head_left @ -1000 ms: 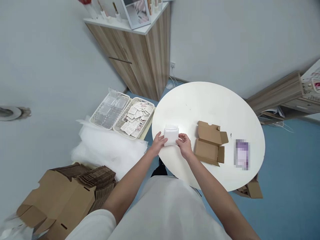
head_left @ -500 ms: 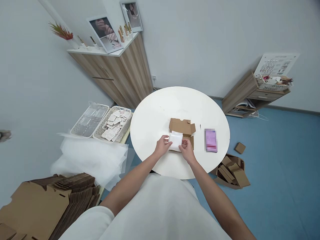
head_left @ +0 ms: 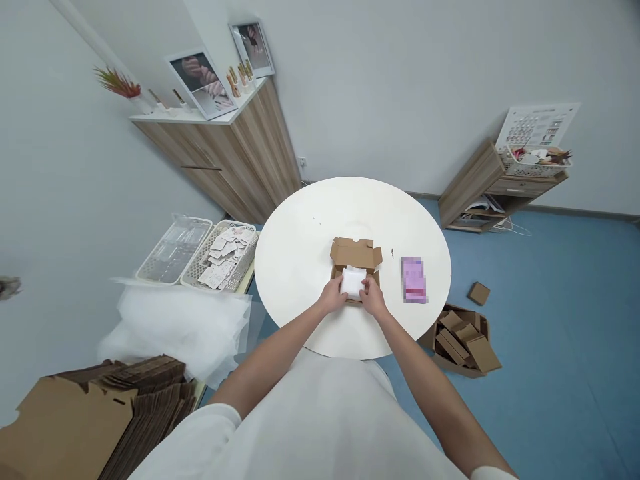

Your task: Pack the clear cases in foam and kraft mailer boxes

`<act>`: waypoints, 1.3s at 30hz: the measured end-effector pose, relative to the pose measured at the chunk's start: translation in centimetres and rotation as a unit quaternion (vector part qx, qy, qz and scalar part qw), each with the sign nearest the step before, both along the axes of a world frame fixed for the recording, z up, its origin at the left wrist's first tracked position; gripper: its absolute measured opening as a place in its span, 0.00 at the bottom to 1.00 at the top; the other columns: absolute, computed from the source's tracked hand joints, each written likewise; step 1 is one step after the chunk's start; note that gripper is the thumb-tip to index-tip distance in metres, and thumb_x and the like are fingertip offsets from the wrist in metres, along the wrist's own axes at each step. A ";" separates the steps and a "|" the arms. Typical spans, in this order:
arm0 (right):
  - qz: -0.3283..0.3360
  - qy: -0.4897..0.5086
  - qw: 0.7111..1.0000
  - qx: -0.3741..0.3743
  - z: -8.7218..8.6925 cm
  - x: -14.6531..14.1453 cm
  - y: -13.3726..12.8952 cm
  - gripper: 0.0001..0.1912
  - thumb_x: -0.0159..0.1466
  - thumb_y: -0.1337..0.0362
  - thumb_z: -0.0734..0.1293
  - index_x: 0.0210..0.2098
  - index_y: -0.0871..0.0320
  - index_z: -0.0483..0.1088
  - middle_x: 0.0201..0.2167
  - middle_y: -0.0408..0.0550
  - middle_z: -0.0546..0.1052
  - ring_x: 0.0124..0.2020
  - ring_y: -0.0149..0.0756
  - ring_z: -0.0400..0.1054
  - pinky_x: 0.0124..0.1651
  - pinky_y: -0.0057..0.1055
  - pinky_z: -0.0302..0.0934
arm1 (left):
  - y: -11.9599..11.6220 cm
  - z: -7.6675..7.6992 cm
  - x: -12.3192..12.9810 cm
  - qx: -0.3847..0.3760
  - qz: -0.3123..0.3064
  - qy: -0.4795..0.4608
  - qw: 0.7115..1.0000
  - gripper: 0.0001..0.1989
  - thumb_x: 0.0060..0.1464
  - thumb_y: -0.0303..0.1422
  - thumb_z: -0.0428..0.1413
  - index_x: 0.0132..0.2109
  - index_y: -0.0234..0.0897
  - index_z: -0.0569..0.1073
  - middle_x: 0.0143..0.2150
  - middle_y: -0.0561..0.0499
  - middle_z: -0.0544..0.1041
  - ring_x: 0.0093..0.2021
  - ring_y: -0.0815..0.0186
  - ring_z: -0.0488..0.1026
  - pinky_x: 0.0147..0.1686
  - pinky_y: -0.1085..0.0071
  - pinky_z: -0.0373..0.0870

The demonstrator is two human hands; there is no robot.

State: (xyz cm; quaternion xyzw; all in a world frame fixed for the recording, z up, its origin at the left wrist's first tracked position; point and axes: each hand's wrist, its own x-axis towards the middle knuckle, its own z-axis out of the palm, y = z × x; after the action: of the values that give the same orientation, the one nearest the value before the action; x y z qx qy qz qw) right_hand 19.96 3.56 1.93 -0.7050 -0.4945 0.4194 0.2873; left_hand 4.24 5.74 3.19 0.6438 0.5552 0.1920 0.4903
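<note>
A white wrapped packet (head_left: 353, 283) is held between my two hands, over or partly inside an open brown cardboard box (head_left: 355, 253). The box's lid stands raised on its far side. My left hand (head_left: 333, 295) grips the packet's left edge. On the opposite edge my right hand (head_left: 373, 297) is closed, fingers curled against the packet. How deep the packet sits in the box I cannot tell. To the right on the round white table (head_left: 295, 247) lies a purple item (head_left: 413, 280), its surface pixelated.
Left of the table are two white baskets, one with paper cards (head_left: 226, 257), white foam sheets (head_left: 185, 327) and stacked flat cardboard (head_left: 75, 420). On the floor at right, a carton of small boxes (head_left: 463, 340) stands near a loose box (head_left: 479, 293).
Both hands have brought the white packet down toward the box's opening. My left hand has come closer to the box and now overlaps its left side. The whole view has shifted slightly.
</note>
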 end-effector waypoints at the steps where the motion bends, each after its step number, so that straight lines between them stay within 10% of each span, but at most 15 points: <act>1: 0.003 -0.002 1.000 0.000 -0.2 0.1 0.1 0.15 0.49 0.69 0.58 0.39 0.56 0.59 0.37 0.46 0.69 0.35 0.35 0.65 0.38 0.32 0.60 | 0.0 -0.2 0.0 0.005 -0.006 0.002 1.000 0.25 0.44 0.26 0.54 0.52 0.38 0.63 0.46 0.45 0.70 0.41 0.62 0.70 0.41 0.66 0.67; 22: 0.114 -0.142 0.982 0.048 -0.8 -0.4 -0.3 0.23 0.52 0.72 0.58 0.48 0.60 0.61 0.51 0.56 0.62 0.52 0.43 0.58 0.52 0.40 0.55 | -0.2 -0.9 0.8 -0.013 -0.093 0.137 0.986 0.36 0.41 0.37 0.56 0.57 0.27 0.55 0.58 0.34 0.56 0.57 0.51 0.57 0.52 0.63 0.58; 29: 0.052 -0.092 0.981 0.161 1.5 3.0 0.0 0.16 0.58 0.63 0.56 0.45 0.57 0.65 0.48 0.53 0.65 0.49 0.38 0.60 0.49 0.37 0.58 | 0.0 0.7 -0.5 0.061 -0.056 0.076 0.994 0.27 0.45 0.35 0.54 0.53 0.34 0.61 0.54 0.40 0.62 0.54 0.55 0.61 0.50 0.62 0.61; 33: -0.055 -0.113 0.991 0.044 0.2 6.2 0.4 0.19 0.58 0.60 0.56 0.46 0.60 0.63 0.45 0.56 0.67 0.41 0.39 0.65 0.43 0.36 0.60 | 1.6 1.0 -2.1 0.096 0.049 0.078 0.991 0.25 0.48 0.35 0.51 0.54 0.34 0.60 0.55 0.41 0.61 0.56 0.57 0.58 0.54 0.62 0.56; 39: -0.047 -0.154 0.986 -0.036 -2.4 5.8 1.0 0.28 0.53 0.59 0.61 0.52 0.59 0.56 0.45 0.54 0.67 0.39 0.39 0.65 0.40 0.33 0.59 | 4.8 0.6 -3.2 -0.087 0.149 0.030 0.985 0.30 0.51 0.40 0.49 0.59 0.36 0.52 0.58 0.39 0.59 0.53 0.58 0.63 0.47 0.66 0.62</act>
State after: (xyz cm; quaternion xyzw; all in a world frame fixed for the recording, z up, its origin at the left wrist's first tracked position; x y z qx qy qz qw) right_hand 25.81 4.55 -0.45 -0.7938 -0.4836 0.3092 0.2012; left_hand 1.01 10.58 3.75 0.5147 0.6739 0.1943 0.4932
